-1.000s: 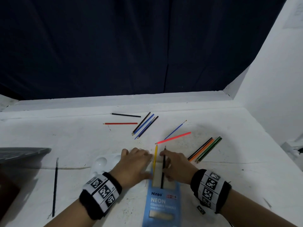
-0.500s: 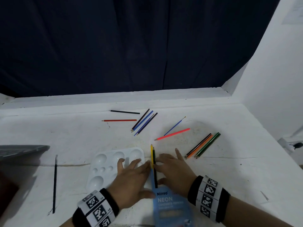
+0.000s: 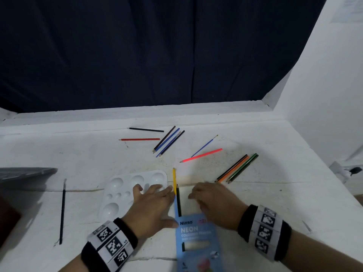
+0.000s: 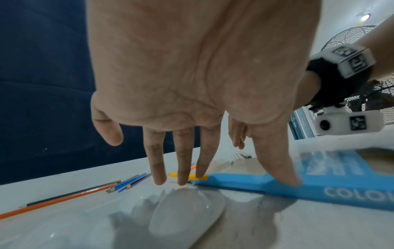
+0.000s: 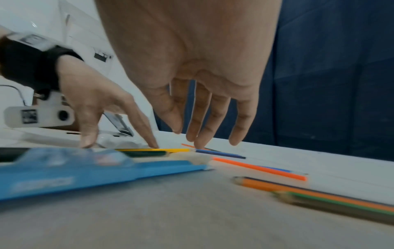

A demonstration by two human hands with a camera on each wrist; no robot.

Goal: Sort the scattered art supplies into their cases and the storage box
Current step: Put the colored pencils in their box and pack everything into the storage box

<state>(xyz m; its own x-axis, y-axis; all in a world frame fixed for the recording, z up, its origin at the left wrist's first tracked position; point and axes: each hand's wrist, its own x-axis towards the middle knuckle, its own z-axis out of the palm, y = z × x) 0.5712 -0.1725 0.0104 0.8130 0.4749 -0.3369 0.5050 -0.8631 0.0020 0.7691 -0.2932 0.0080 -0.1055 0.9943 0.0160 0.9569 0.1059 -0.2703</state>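
A blue pencil case [image 3: 196, 244] lies at the near edge of the white table [image 3: 275, 203]. A yellow pencil [image 3: 174, 178] and a dark green pencil [image 3: 178, 201] stick out of its far end, side by side. My left hand [image 3: 167, 205] lies flat beside them; its straight fingers [image 4: 181, 178] touch the yellow pencil [image 4: 192, 176] and its thumb presses the case [image 4: 319, 190]. My right hand [image 3: 204, 199] hovers just right of the pencils with loose fingers [image 5: 198, 143] and holds nothing. Loose pencils lie beyond.
A white palette [image 3: 121, 189] sits under and left of my left hand. A black brush [image 3: 62, 211] and a grey lid [image 3: 25, 171] are at the left. Red [image 3: 140, 139], black [image 3: 146, 130], blue [image 3: 169, 141], pink [image 3: 201, 155] and orange-green pencils [image 3: 236, 168] and a blue brush [image 3: 204, 146] lie farther back.
Both hands and the case have drawn back toward me, uncovering the palette. My right hand has come off the pencils and sits to their right.
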